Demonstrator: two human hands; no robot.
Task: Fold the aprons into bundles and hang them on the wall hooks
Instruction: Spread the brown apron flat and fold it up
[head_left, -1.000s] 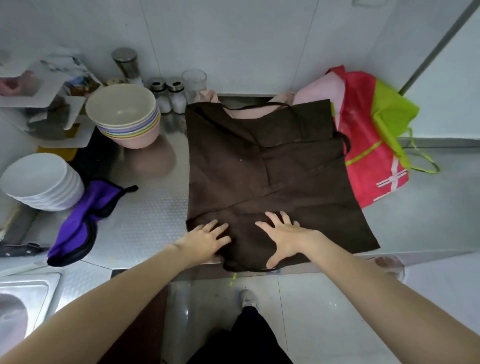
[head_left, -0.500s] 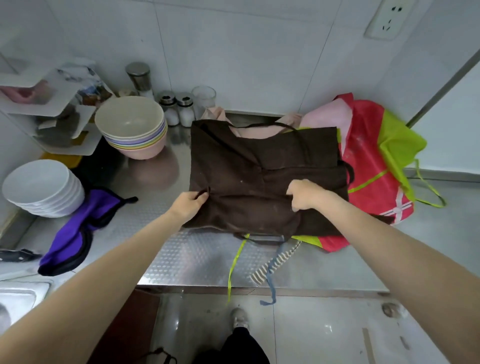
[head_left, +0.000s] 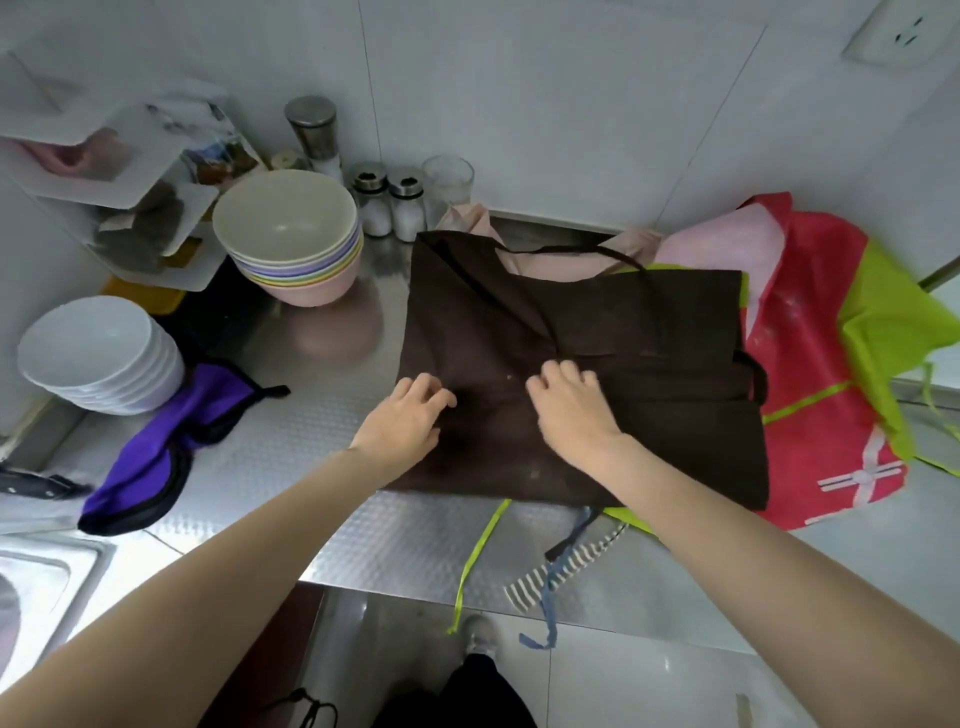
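Note:
A dark brown apron (head_left: 639, 374) lies folded over on the steel counter (head_left: 322, 431), on top of a pile of other aprons. My left hand (head_left: 405, 421) rests on its left part with fingers loosely bent. My right hand (head_left: 571, 410) presses on its middle, fingers bent against the cloth. A red apron (head_left: 815, 395), a lime green one (head_left: 888, 332) and a pink one (head_left: 727, 244) stick out from under it at the right and back. A purple apron (head_left: 176, 441) lies crumpled at the left. No wall hooks are in view.
Stacked coloured bowls (head_left: 291, 234) and white bowls (head_left: 98, 353) stand at the left, with shakers (head_left: 389, 202) and a glass (head_left: 448, 179) at the back wall. A sink (head_left: 36, 587) is at the lower left. Apron straps (head_left: 561, 561) hang over the counter's front edge.
The brown apron's near edge was lifted from the counter's front and folded back over itself. Both hands have let go of the fold and now lie on top of the cloth.

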